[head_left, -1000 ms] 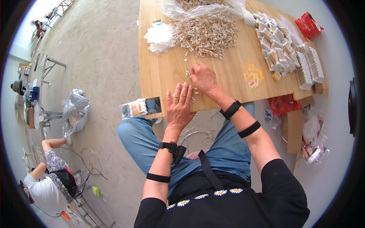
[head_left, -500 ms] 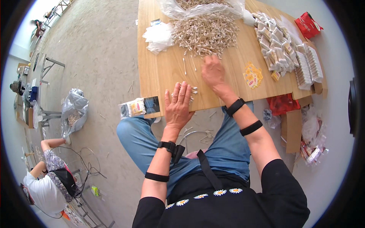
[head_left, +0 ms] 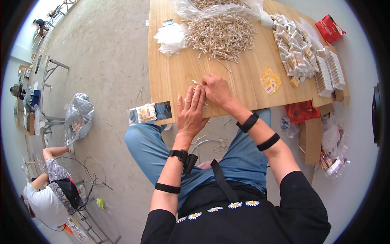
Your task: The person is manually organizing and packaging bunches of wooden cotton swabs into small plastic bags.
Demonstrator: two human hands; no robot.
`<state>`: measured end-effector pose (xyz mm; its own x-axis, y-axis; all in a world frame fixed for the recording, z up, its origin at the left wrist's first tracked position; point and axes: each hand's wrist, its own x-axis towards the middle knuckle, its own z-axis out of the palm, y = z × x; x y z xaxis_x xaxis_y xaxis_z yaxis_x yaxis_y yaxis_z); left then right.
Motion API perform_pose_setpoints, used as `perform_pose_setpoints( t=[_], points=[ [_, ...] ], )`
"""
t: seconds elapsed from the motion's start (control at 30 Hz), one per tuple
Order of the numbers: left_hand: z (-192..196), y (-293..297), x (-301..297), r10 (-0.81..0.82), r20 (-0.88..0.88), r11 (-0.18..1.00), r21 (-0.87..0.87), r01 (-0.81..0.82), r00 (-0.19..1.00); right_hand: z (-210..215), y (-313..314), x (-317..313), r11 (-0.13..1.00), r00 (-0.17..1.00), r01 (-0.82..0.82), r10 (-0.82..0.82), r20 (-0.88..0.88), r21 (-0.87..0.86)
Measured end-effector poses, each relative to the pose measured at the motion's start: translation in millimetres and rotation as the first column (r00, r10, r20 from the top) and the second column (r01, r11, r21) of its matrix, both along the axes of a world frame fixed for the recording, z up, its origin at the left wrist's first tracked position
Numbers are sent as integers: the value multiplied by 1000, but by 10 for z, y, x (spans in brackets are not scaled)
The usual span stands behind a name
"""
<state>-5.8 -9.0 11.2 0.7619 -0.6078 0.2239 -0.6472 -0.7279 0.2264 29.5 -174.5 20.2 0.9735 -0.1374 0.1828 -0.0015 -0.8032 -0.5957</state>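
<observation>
My left hand [head_left: 191,110] lies flat near the table's front edge, fingers stretched out over a small bunch of cotton swabs [head_left: 205,104] that is mostly hidden beneath it. Right beside its fingertips is my right hand [head_left: 216,90], its fingers closed in a pinch on cotton swabs [head_left: 196,82]; one white tip sticks out to the left, and how many it holds is hidden. Farther back spreads a big heap of loose cotton swabs [head_left: 221,36]. One stray swab [head_left: 224,66] points out from the heap's near edge.
Clear bags [head_left: 170,39] lie left of the heap. Packed swab bundles [head_left: 294,49] pile up at the right, near yellow printed cards [head_left: 270,80]. A filled swab pack [head_left: 146,113] rests at the front left corner. Another person [head_left: 50,199] sits at the lower left.
My right hand has come back from the heap toward me and now meets my left fingertips with swabs. Two stray swabs left of the heap are gone. My left hand stays put.
</observation>
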Motion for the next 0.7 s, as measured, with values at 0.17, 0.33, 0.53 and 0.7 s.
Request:
perform_pose_setpoints(
  t=[0.17,0.33,0.53,0.7],
  points=[
    [3,6,3,-2,-8,1000,-14,2,1000,5,-213,-59,998,1000,-12,12,-2,-58],
    [8,-22,0,3,10,1000,13,-3,1000,-74,-569,150,904,917,390,-364,163,-176],
    [-9,-22,-11,11,0,1000,24,-11,1000,-137,-361,87,963,981,191,-181,71,-188],
    [-28,-3,-12,31,1,999,33,-31,1000,61,131,-220,994,999,-39,41,18,-102]
  ],
)
